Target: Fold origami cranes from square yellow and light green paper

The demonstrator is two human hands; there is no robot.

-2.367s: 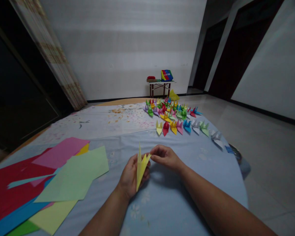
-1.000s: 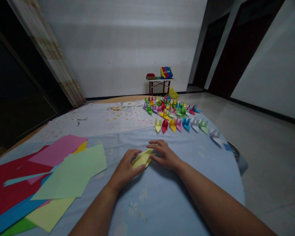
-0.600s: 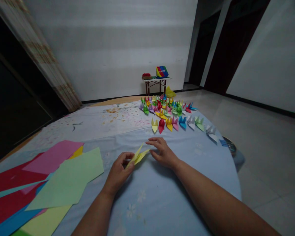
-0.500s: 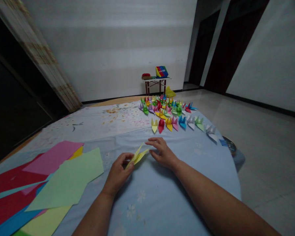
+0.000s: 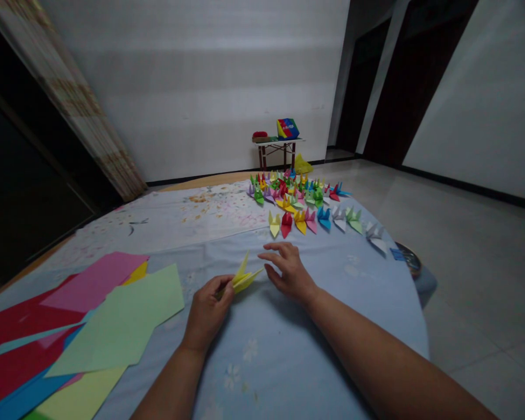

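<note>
Between the thumb and fingers of my left hand (image 5: 210, 309) is a yellow folded paper crane (image 5: 244, 279), its narrow points spread apart and facing up and right. The end inside my grip is hidden. Just right of the paper, my right hand (image 5: 287, 269) is raised over the cloth with fingers curved and apart, holding nothing; its thumb is close to the tip of one point. Beyond my hands stands a row of finished paper cranes, among them a pale yellow one (image 5: 274, 224), a red one (image 5: 286, 225) and a blue one (image 5: 324, 218).
Many more coloured cranes (image 5: 289, 189) crowd the table's far end. Loose sheets lie at the left, with a light green sheet (image 5: 126, 321) on top of a red one (image 5: 30, 303). A blue cloth (image 5: 324, 361) covers the round table. A stool with a dish (image 5: 409, 259) stands beyond its right edge.
The yellow paper has turned in my left hand, and one point now stands more upright, away from the other. My right hand's fingers have parted slightly from the paper.
</note>
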